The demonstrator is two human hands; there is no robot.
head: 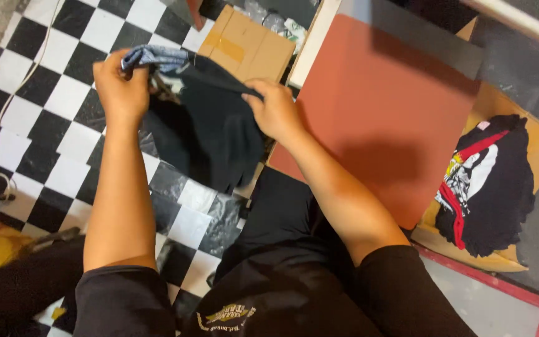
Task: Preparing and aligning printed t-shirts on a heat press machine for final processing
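The cloth (210, 125) I hold is black, with a blue-grey denim-like edge. The floor (38, 112) below is a black-and-white checkerboard. Beside me lies a brick-red board (382, 112) and a plain brown cardboard box (247, 47). A black shirt (488, 184) carries a red, white and yellow print.

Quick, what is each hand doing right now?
Left hand: closed, gripping the top edge of the black garment.
Right hand: closed, pinching the garment's other edge.
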